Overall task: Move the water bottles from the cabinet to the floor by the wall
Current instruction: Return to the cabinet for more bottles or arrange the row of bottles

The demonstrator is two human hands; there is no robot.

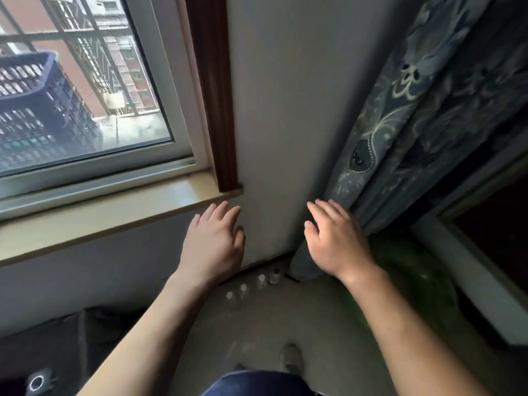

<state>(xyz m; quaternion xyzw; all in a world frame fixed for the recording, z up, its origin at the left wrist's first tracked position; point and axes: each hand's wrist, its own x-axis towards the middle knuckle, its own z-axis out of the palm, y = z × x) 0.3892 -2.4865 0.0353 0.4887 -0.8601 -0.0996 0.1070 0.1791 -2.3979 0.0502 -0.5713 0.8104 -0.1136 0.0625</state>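
Currently left hand (213, 241) and right hand (334, 238) both splayed loose, gripping nothing, hanging over four water bottles (261, 280) lined up on the floor (271, 324) close along the wall (285, 110) beside the curtain (414, 124), probably rowed there to keep walkway free; cabinet out of view.

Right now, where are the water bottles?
In the head view, low centre: four water bottles stand in a row on the floor against the wall, just left of the curtain's lower end.

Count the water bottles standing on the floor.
4 clear plastic white-capped bottles, one row along the wall base, from beside the left forearm to the patterned blue curtain. The forearm may hide more.
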